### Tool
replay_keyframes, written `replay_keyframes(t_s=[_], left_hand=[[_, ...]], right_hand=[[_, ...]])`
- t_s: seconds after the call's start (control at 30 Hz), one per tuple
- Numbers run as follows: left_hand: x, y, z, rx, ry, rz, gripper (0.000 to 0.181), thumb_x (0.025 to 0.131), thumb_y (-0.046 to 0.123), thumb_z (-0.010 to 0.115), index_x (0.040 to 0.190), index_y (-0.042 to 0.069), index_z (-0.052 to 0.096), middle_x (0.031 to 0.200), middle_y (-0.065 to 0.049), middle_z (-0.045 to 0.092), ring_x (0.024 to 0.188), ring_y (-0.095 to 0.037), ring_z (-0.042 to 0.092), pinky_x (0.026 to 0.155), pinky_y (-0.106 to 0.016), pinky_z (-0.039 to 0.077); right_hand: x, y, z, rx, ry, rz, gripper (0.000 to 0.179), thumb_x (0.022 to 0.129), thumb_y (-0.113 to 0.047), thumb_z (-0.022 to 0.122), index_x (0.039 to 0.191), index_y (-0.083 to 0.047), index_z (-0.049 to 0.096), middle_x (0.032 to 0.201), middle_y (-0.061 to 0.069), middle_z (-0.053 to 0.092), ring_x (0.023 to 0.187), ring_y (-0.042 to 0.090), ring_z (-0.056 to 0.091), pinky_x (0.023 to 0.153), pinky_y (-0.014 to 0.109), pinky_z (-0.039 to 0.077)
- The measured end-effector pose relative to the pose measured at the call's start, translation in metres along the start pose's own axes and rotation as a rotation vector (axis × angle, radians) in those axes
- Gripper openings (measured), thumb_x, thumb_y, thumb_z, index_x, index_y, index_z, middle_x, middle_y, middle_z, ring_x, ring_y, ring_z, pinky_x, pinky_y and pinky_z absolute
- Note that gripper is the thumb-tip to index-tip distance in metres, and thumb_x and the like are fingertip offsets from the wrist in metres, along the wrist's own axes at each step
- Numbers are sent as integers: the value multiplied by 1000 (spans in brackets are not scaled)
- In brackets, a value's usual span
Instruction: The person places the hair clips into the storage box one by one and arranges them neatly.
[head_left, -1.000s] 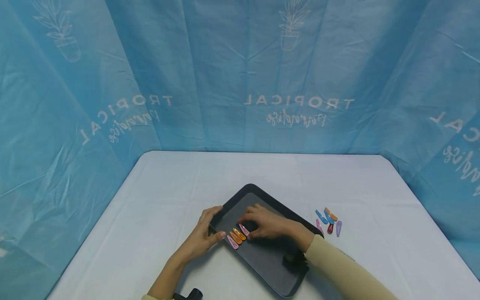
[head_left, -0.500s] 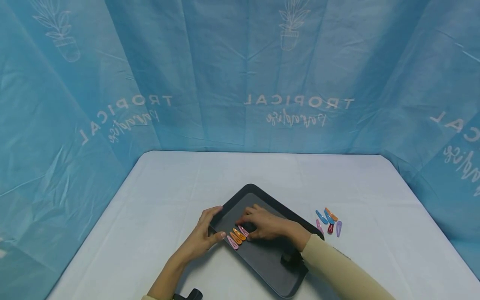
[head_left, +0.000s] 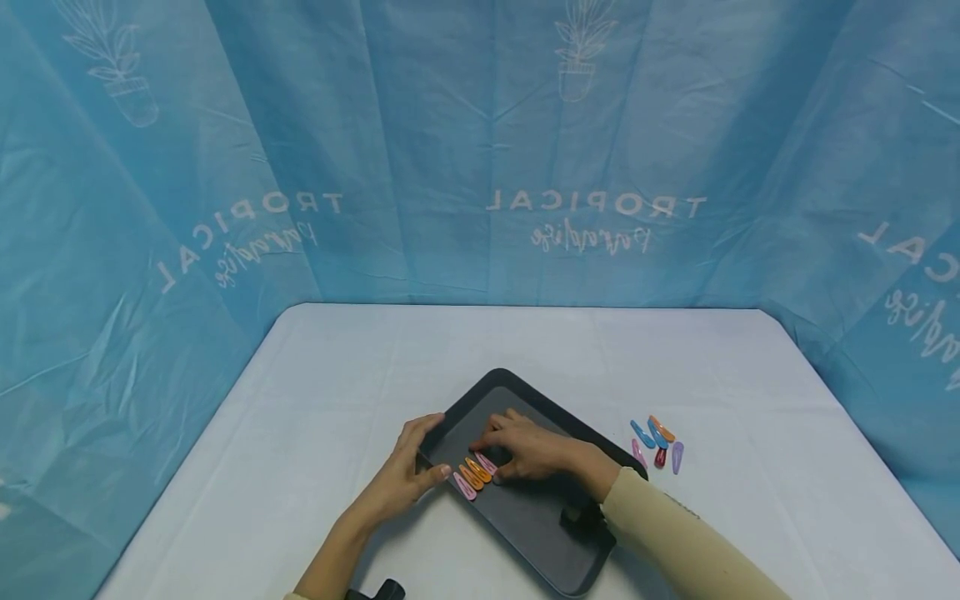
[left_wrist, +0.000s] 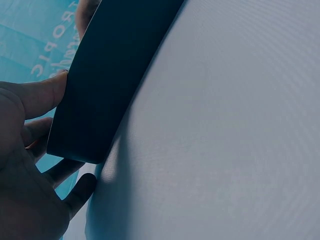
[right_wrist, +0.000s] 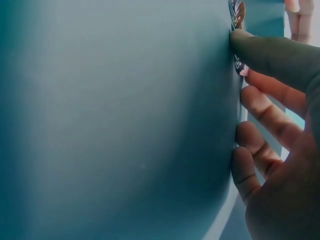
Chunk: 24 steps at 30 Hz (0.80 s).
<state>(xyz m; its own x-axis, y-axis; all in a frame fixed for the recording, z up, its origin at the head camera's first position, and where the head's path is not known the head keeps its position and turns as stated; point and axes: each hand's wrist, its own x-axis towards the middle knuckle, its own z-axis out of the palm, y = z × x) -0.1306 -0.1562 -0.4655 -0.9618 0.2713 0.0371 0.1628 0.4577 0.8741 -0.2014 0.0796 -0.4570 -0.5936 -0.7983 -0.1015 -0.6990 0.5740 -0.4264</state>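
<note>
My right hand (head_left: 528, 448) is over the dark grey baking tray (head_left: 525, 533) and pinches a pink snap hair clip (head_left: 486, 462) between thumb and index finger, low against the tray floor. That clip (right_wrist: 242, 67) is partly covered by the thumb in the right wrist view. Beside it lie two orange hair clips (head_left: 477, 471) and another pink hair clip (head_left: 465, 486), roughly in a row by the tray's left edge. My left hand (head_left: 408, 467) holds the tray's left corner, thumb on the near rim, fingers along the far one; the left wrist view shows the tray's side (left_wrist: 100, 100).
Right of the tray, several loose hair clips lie on the white tablecloth (head_left: 750, 500): blue (head_left: 642, 433), orange (head_left: 662, 427), red (head_left: 661, 457), purple (head_left: 678, 457) and pink. A blue printed curtain (head_left: 450, 125) surrounds the table's back and sides.
The right hand has shifted the pink clip slightly left, closer to the orange clips. The left hand and the tray stay in place.
</note>
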Motion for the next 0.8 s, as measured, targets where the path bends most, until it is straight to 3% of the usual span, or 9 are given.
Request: replay_keyframes(t_s=[0.3,0.5,0.8], left_hand=[[0,0,0,-32,-6,13,73,85,13,69,146,13,30,149,-11,25,143,-34,19,112,-61,19],[-1,-2,0,-25,-2,17,73,85,13,69,146,13,30,149,-10,25,143,-34,20,112,-61,20],[-1,-1,-1,-1,-2,13,72,85,17,69,146,16,30,150,-9,25,144,-34,18,112,-60,21]], right_hand=[[-6,3,-4,36,30,-15,49,82,-30,73,128,-23,58,121,-7,53,108,9,41,95,33,41],[-24,4,-19,116,146,-20,50,83,-29,72,129,-19,57,122,-4,54,108,12,45,92,35,45],[-71,18,-47,180,351,8,47,84,-31,70,129,-24,56,122,-4,55,109,16,48,90,42,46]])
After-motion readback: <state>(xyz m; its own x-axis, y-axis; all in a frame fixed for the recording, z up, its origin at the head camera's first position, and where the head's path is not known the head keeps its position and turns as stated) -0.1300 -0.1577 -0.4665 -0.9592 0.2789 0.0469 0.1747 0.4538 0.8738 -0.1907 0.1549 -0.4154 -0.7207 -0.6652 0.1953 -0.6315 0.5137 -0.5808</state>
